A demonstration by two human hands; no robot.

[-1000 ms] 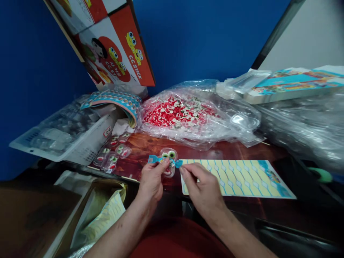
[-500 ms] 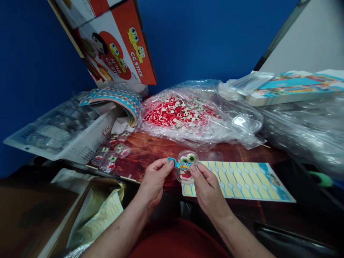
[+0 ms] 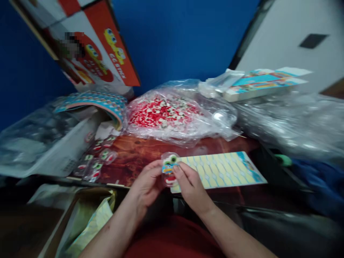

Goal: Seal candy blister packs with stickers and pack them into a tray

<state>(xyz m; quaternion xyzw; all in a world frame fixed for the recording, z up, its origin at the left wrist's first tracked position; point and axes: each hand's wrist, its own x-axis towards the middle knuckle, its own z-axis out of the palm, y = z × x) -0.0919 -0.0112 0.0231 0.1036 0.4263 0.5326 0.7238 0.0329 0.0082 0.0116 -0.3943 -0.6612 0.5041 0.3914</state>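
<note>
Clear candy capsule (image 3: pixel 169 166), long axis upright at frame centre, is pinched between left hand (image 3: pixel 146 184) and right hand (image 3: pixel 189 182) fingers, equally near.

Your left hand (image 3: pixel 146 182) and right hand (image 3: pixel 189 182) together pinch small clear candy capsule (image 3: pixel 168 166), blue sticker across its front. Yellow sticker sheet (image 3: pixel 223 170) lies flat just right of your right hand. Beyond your hands: plastic bag of red-white candies (image 3: pixel 163 114). Left of your left hand: finished capsules (image 3: pixel 96 161) in loose row, white basket (image 3: pixel 48 150) further left. View blurred.
</note>
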